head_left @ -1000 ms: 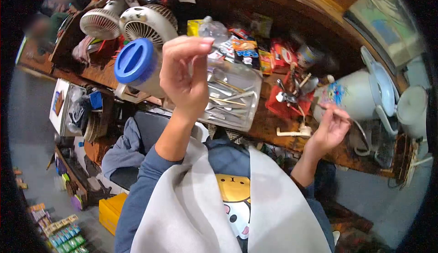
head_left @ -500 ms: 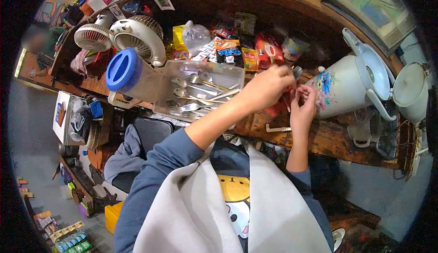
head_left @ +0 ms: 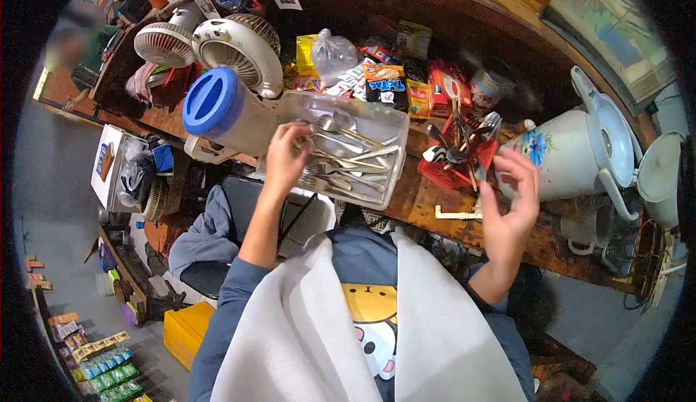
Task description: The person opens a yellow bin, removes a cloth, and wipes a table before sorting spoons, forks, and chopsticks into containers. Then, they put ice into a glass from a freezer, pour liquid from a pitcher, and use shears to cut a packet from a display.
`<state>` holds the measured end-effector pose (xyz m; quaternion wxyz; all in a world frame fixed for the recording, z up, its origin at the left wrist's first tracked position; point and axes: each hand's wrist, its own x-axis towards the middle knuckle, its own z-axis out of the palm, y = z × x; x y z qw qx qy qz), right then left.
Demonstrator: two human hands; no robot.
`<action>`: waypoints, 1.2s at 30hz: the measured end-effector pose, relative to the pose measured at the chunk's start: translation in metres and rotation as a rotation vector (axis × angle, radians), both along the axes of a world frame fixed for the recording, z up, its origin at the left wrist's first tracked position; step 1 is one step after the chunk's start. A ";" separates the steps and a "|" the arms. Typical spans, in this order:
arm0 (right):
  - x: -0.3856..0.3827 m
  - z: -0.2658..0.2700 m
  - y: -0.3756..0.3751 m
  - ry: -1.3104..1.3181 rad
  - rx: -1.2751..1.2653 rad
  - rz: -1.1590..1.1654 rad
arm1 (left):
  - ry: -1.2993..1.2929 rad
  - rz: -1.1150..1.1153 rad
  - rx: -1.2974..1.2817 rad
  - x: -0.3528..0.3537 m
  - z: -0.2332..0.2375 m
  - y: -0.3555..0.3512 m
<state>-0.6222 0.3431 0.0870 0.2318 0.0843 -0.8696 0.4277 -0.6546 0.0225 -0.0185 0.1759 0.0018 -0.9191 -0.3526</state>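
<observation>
A clear plastic tray (head_left: 390, 184) holds several metal forks and spoons (head_left: 355, 141), lying loosely with mixed handles. My left hand (head_left: 286, 159) is over the tray's left side, fingers curled together by the cutlery; whatever they pinch, if anything, is hidden. To the right stands a red basket (head_left: 437, 176) with spoons, forks and dark-handled utensils (head_left: 458, 141) upright or leaning in it. Just right of and in front of that basket, my right hand (head_left: 511, 210) is raised with fingers apart and nothing in it.
A jug with a blue lid (head_left: 212, 101) stands left of the tray, near two fans (head_left: 235, 54). Snack packets (head_left: 384, 79) lie behind. On the right are a large flowered enamel pot (head_left: 554, 155), a glass mug (head_left: 580, 231) and a pipe piece (head_left: 457, 213) near the table edge.
My left hand has moved left from the red basket to the tray. My right hand has drawn back slightly and opened, uncovering the basket. The view has shifted a little.
</observation>
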 end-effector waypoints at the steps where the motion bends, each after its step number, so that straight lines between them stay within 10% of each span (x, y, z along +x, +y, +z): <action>1: 0.000 -0.001 -0.014 0.034 -0.160 0.120 | -0.031 0.034 -0.015 0.001 -0.009 -0.013; 8: -0.051 -0.095 -0.135 -0.143 0.215 0.632 | -0.256 0.126 -0.293 -0.014 -0.040 -0.036; 19: -0.095 -0.173 -0.197 -0.166 0.792 0.362 | -0.307 0.043 -0.448 -0.014 -0.062 -0.039; 28: -0.090 -0.126 -0.169 -0.351 0.654 0.382 | -0.092 0.077 -0.134 0.008 -0.005 -0.029; 36: -0.037 -0.043 -0.120 -0.263 -0.353 0.316 | 0.226 -0.129 0.603 0.008 0.051 -0.004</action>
